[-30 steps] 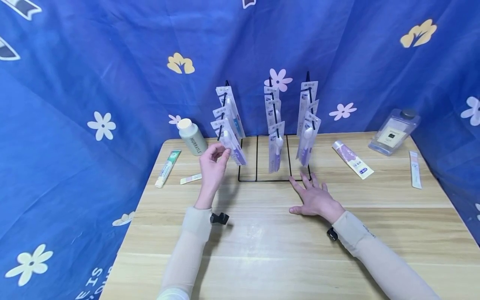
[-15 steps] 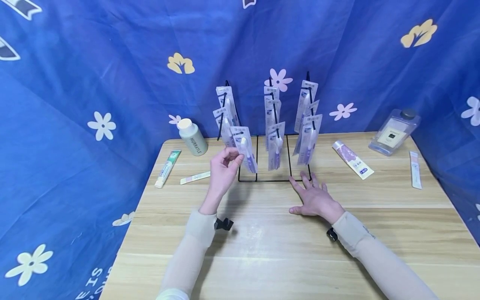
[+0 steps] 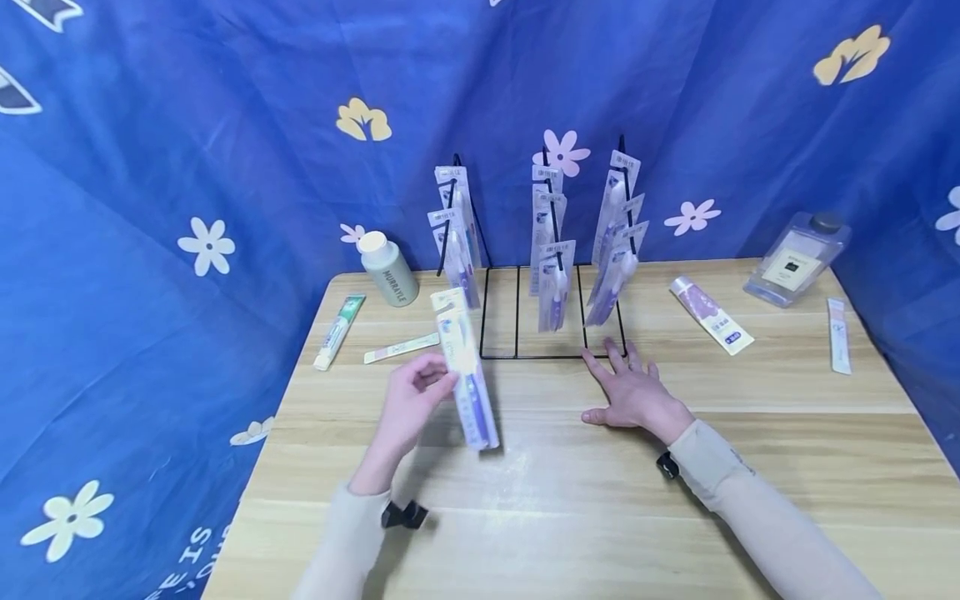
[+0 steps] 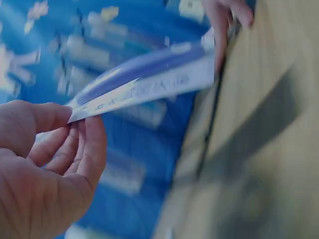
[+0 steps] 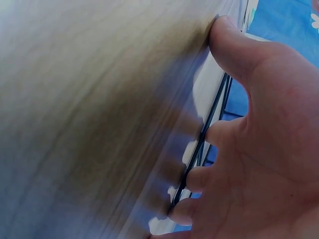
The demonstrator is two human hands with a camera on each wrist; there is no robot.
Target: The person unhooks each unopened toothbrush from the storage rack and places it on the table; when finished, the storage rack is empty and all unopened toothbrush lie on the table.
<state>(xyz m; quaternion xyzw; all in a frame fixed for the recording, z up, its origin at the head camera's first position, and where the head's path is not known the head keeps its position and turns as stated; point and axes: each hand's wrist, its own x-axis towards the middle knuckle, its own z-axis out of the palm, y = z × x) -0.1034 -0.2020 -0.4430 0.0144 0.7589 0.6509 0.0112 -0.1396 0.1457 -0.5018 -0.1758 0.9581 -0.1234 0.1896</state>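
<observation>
My left hand [image 3: 412,398] pinches the edge of a packaged toothbrush [image 3: 467,371], purple in a clear-fronted pack, in front of the rack. The left wrist view shows thumb and fingertips on one end of that toothbrush pack [image 4: 144,82]. A black wire rack [image 3: 516,317] stands at the back of the table, with several more packaged toothbrushes [image 3: 557,287] hanging from its three rows of hooks. My right hand [image 3: 633,396] rests on the table, fingers spread, fingertips at the rack's front right base wire. In the right wrist view the fingers of my right hand [image 5: 269,144] lie at that wire.
On the left are a grey-green bottle [image 3: 390,271], a green-and-white toothpaste tube [image 3: 339,333] and a slim pale packet [image 3: 401,347]. On the right lie a purple-and-white tube [image 3: 711,317], a clear bottle [image 3: 795,262] and another slim packet [image 3: 839,336]. Blue cloth hangs behind.
My left hand has slid the front toothbrush pack off the left hook and brought it down and toward me. The right hand stays in place.
</observation>
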